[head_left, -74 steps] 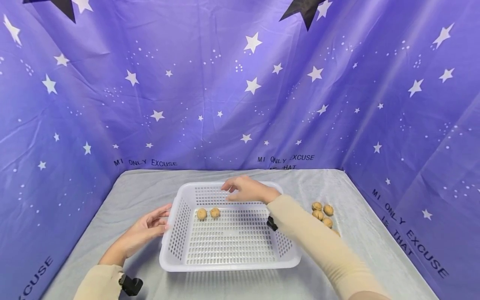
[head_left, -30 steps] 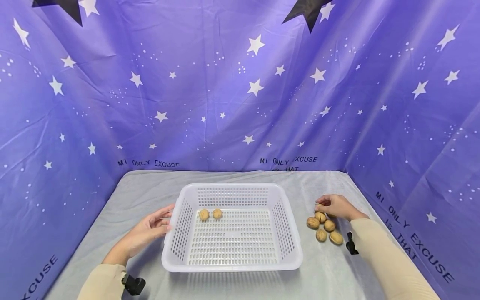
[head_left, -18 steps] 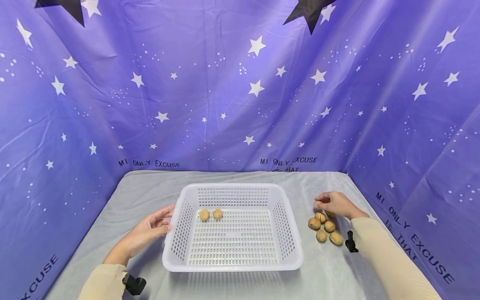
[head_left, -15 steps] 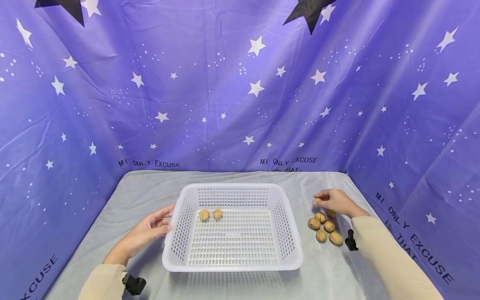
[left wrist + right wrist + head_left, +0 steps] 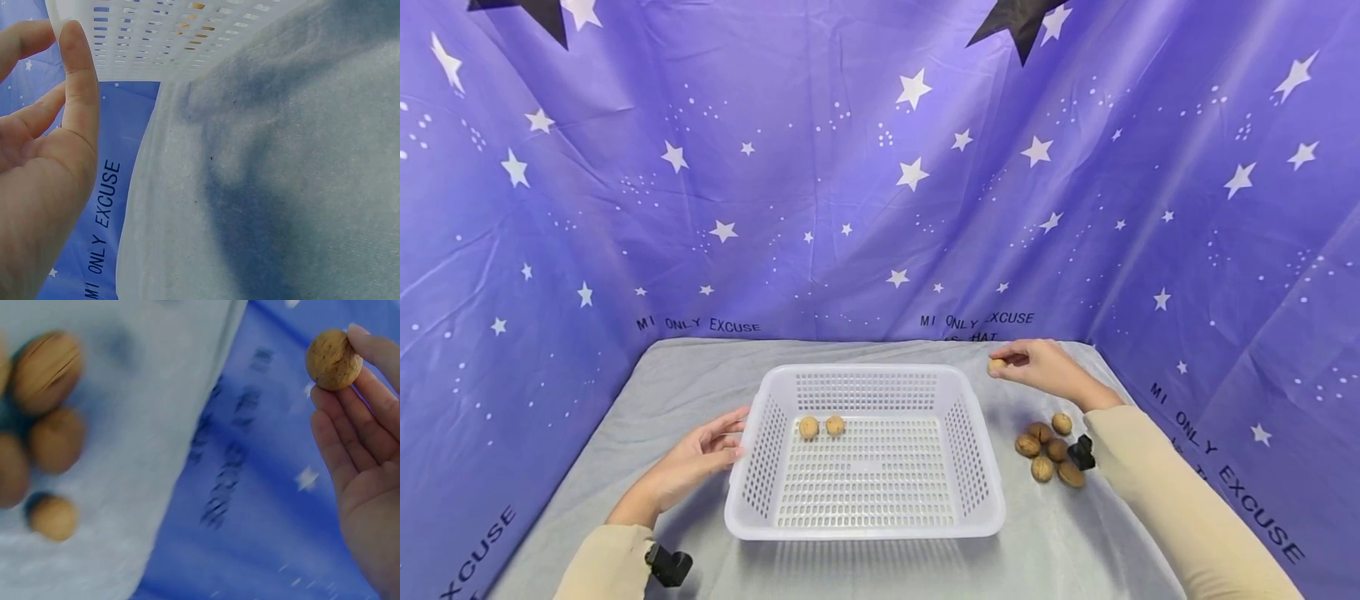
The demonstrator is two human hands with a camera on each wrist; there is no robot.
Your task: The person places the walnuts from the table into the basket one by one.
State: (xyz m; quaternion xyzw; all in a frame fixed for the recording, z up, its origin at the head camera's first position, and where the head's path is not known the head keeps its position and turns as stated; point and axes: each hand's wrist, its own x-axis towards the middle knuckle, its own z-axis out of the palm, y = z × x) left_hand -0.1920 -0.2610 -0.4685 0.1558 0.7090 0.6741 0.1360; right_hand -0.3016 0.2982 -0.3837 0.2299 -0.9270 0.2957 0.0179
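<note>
pinching on the left, the left hand point(image 5: 683, 467) holds the white basket point(image 5: 865, 533) by its left rim. two walnuts point(image 5: 808, 428) lie side by side in the basket's far left part. right of its far corner, the right hand point(image 5: 1049, 369) pinches one walnut point(image 5: 996, 365). six loose walnuts point(image 5: 1042, 469) cluster nearer, on the grey-clothed bench point(image 5: 1037, 542).

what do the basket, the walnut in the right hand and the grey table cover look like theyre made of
Basket: likely moulded plastic, whitish, smooth with a slight sheen; its thin walls have regular slots. Walnut in the right hand: natural woody shell, brown, fairly matt, with wrinkles and grooves. Table cover: probably soft fabric, given its creases; the exact fibre can't be told.
</note>
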